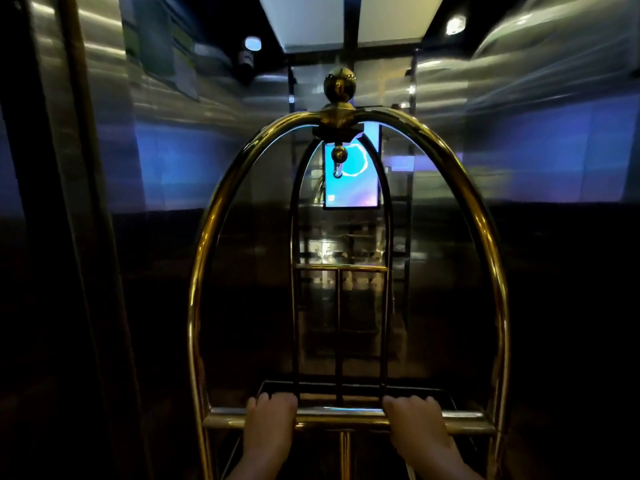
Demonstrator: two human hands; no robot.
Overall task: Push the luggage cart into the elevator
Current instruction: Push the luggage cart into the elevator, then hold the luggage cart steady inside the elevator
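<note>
A brass luggage cart [201, 271] with arched tubes and a ball finial on top stands straight ahead of me, inside the dim steel elevator [540, 140]. Its horizontal push bar [341, 418] runs across the bottom of the view. My left hand [268, 420] wraps over the bar left of centre. My right hand [417, 424] wraps over it right of centre. The cart's dark platform shows just beyond the bar; its wheels are hidden.
The elevator door frame [72, 202] rises close on the left. A lit blue screen [353, 178] hangs on the mirrored back wall behind the cart. Steel side walls flank the cart closely. A bright ceiling panel [349, 19] glows overhead.
</note>
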